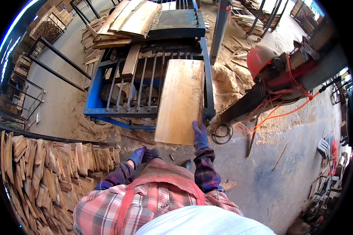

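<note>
A wide, pale wooden board (180,98) lies lengthwise on the bars of a blue metal frame (91,98), its near end jutting past the frame's front edge. My right hand (200,135), in a purple-blue glove, grips the board's right edge close to that near end, with the thumb toward the top face. Left of the board's near end, my gloved left hand (137,156) hangs low in front of the apron (161,172), apart from the board. It appears to hold nothing, its fingers loosely extended and partly in shadow. A narrower wood piece (131,59) rests on the bars farther left.
Several rough boards (131,17) lie on the machine's far table (176,19). Stacked wood offcuts (59,168) fill the near left. On the right stand a post with a red hard hat (259,60) and orange cable (270,113). A black coil (222,134) and sawdust (227,80) lie on the floor.
</note>
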{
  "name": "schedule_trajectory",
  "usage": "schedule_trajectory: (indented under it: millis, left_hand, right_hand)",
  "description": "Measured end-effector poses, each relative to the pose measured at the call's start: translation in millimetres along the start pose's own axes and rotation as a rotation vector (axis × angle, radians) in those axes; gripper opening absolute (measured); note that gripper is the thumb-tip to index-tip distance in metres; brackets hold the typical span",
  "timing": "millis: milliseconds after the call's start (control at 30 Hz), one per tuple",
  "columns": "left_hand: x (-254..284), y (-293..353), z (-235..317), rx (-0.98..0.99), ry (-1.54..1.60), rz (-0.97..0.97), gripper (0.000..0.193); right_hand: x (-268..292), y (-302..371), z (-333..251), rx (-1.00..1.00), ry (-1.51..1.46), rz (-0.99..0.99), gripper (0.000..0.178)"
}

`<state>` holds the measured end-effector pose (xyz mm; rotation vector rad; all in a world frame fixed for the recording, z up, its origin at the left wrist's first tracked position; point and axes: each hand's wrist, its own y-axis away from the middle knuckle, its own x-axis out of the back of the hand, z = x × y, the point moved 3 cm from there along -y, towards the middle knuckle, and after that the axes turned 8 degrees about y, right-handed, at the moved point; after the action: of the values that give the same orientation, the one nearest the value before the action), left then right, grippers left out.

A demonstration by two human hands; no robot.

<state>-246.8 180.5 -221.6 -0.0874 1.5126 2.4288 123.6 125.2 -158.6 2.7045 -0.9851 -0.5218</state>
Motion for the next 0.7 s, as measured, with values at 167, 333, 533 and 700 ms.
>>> schedule_trajectory:
  millis: [167, 333, 533, 700]
  left_hand:
    - [11, 21, -29, 0.037, -0.015, 0.044, 0.045]
    - [38, 23, -35, 0.065, 0.034, 0.072, 0.046]
    - [56, 13, 11, -0.113, 0.134, 0.166, 0.053]
    - [92, -5, 56, -0.364, 0.227, 0.340, 0.048]
  right_hand:
    - [10, -10, 30, 0.011, -0.114, 0.002, 0.035]
    - [6, -13, 44, -0.028, -0.150, -0.012, 0.029]
    - [6, 2, 10, -0.121, -0.140, -0.091, 0.040]
    - [20, -2, 9, -0.164, 0.164, -0.001, 0.048]
